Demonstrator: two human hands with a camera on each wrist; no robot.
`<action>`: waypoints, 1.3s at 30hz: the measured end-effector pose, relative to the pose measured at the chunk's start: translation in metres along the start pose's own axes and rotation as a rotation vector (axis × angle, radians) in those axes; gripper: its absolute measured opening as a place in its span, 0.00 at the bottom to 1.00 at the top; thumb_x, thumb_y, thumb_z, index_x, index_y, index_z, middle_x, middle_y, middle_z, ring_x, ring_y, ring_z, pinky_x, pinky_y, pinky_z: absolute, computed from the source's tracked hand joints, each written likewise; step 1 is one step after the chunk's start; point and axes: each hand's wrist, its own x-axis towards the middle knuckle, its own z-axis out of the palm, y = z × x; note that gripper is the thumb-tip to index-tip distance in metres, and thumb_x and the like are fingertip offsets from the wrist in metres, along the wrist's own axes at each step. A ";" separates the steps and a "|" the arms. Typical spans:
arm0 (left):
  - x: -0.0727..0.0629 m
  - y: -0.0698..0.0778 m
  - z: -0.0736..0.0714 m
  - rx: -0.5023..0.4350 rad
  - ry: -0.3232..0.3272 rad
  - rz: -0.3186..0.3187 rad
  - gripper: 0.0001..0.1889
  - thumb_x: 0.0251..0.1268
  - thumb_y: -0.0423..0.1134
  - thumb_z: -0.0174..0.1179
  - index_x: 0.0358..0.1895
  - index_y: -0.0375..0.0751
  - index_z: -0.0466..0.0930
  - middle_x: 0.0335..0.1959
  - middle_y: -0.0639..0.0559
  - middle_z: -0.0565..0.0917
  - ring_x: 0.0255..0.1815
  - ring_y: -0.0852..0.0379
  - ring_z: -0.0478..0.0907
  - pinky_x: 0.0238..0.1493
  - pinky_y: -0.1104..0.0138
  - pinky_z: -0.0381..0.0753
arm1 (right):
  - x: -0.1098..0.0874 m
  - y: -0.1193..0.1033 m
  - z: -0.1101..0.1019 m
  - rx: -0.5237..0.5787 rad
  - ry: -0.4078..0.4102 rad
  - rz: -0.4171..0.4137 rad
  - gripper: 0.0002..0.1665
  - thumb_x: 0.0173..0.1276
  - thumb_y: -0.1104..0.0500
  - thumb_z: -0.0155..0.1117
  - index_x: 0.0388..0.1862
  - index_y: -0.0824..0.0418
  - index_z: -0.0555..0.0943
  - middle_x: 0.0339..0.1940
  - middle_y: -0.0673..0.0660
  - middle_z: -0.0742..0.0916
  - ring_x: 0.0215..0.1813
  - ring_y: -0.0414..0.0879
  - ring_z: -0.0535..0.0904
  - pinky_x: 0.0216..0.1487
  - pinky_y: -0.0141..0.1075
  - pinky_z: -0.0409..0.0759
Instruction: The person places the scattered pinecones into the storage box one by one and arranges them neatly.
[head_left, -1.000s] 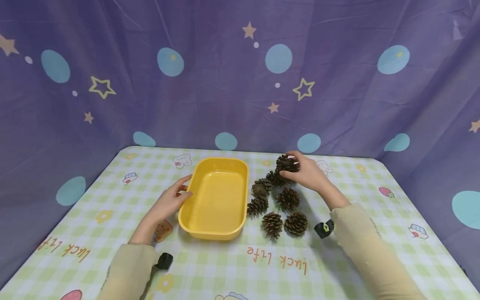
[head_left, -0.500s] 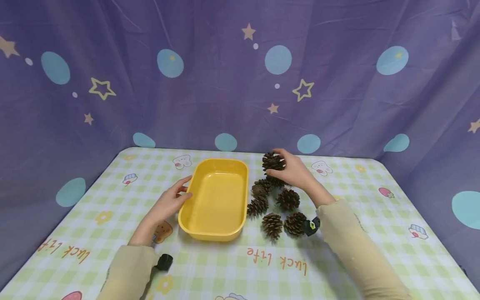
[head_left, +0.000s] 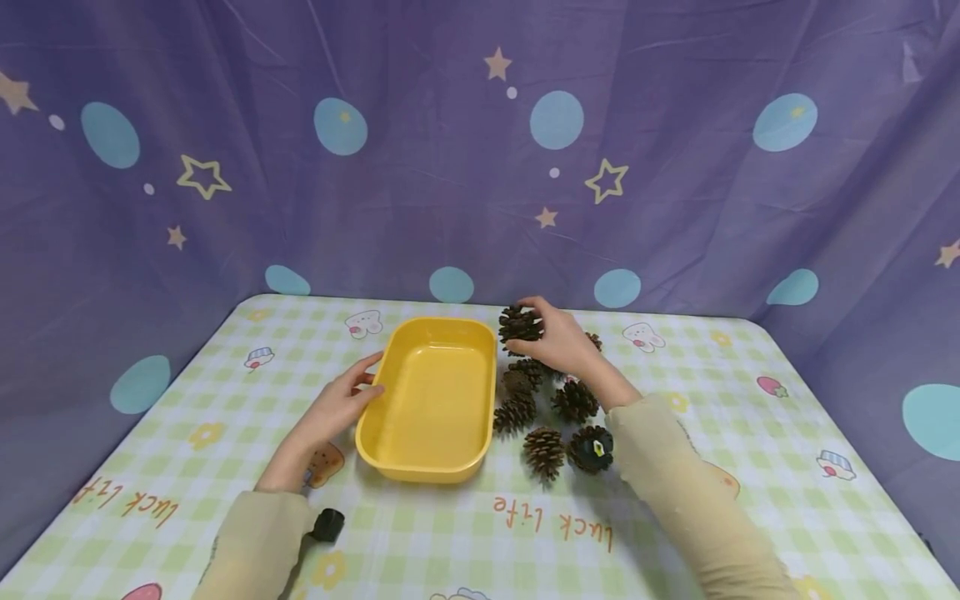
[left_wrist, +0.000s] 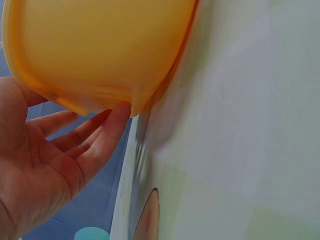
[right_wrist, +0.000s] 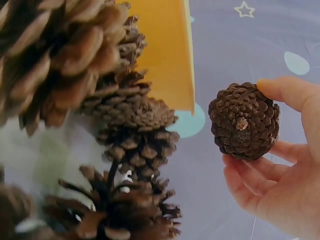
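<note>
A dark brown pine cone (head_left: pixel 519 328) is pinched between the thumb and fingers of my right hand (head_left: pixel 564 340). It hangs just beyond the far right corner of a yellow plastic tub (head_left: pixel 433 472), and the right wrist view shows the cone (right_wrist: pixel 242 122) with its base facing the camera. My left hand (head_left: pixel 339 402) grips the tub's left side, thumb at the rim. From the left wrist camera, the fingertips (left_wrist: pixel 120 109) of that hand touch the outside of the tub (left_wrist: pixel 100 45). Nothing lies inside the tub.
Several more pine cones (head_left: pixel 543 452) lie to the right of the tub, one (head_left: pixel 515 413) against its side. A green-and-white checked cloth (head_left: pixel 420 533) covers the table. Behind it hangs a purple curtain (head_left: pixel 420 217) with stars and blue ovals.
My right hand has carried the pine cone leftward, from above the far cones to near the tub's corner. The left hand and the tub have stayed in place.
</note>
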 end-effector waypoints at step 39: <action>0.001 0.001 -0.001 -0.005 0.003 0.012 0.30 0.68 0.48 0.48 0.71 0.52 0.51 0.58 0.38 0.71 0.53 0.43 0.72 0.49 0.54 0.71 | 0.032 -0.037 0.043 -0.010 -0.061 -0.019 0.43 0.54 0.43 0.67 0.64 0.56 0.63 0.58 0.60 0.76 0.57 0.53 0.73 0.53 0.46 0.73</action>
